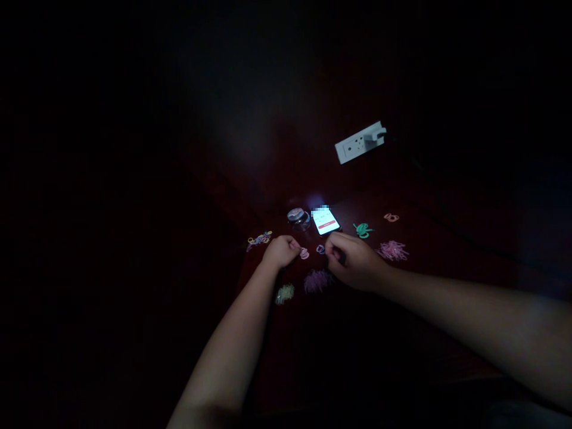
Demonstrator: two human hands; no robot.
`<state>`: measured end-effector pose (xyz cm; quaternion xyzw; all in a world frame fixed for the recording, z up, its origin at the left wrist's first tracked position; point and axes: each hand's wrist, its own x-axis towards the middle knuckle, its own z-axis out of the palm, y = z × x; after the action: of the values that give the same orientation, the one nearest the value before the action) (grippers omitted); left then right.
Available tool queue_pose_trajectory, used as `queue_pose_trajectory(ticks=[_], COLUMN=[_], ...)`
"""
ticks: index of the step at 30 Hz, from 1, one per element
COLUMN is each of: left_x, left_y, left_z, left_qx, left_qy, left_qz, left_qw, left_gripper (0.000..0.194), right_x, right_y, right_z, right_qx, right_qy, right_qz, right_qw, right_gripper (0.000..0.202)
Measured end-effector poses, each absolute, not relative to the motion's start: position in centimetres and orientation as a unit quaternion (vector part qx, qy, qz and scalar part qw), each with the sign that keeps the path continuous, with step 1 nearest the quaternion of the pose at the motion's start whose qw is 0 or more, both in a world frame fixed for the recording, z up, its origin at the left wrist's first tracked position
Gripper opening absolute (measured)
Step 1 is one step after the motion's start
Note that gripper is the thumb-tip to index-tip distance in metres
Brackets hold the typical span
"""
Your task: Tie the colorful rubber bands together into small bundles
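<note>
Curling near thin, rounded pink loops (304,254), left hand (283,251) and right hand (351,259) leave pinching unclear.

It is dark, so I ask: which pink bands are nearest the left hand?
The small pink group by the left hand; the larger pink pile lies beside the right hand.

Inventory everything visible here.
Table: 1, dark red, beneath
Power strip: 1, white, beyond phone
Plug: 1, white, in power strip
Phone: 1, white screen, centre
Jar: 1, clear, centre
Multicoloured bands: 1 pile, left
Yellow bands: 1 pile, foreground
Purple bands: 1 pile, foreground
Green bands: 1 pile, right
Pink bands: 1 pile, right
Orange bands: few, right
Pale-pink bands: few, centre
Bluish bands: few, centre
Left hand: 1, centre
Right hand: 1, centre
Forearms: 2, bare, foreground
</note>
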<state>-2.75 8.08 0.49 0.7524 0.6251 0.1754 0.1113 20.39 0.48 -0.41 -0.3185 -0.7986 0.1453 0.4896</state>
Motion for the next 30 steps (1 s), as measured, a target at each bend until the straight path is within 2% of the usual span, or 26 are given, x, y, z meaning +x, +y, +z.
queue_pose_trajectory(ticks=[8, 16, 30], left_x=[-2.9, -1.7, -2.1], left_y=[7.5, 5.8, 6.2], left_z=[1.8, 2.2, 0.8], left_qx=[0.782, 0.863, 0.869], left_qy=[0.603, 0.491, 0.487], left_qz=[0.142, 0.108, 0.084], left_qw=[0.074, 0.043, 0.023], left_gripper=[0.012, 0.014, 0.018], right_x=[20.4, 20.5, 20.4], right_y=[0.4, 0.5, 0.4], right_z=[-0.6, -0.9, -0.7], right_qx=[-0.314, -0.305, -0.300], right_qy=[-0.800, -0.796, -0.802], right_qz=[0.148, 0.150, 0.145], right_qw=[0.490, 0.501, 0.496], right_gripper=[0.018, 0.017, 0.017])
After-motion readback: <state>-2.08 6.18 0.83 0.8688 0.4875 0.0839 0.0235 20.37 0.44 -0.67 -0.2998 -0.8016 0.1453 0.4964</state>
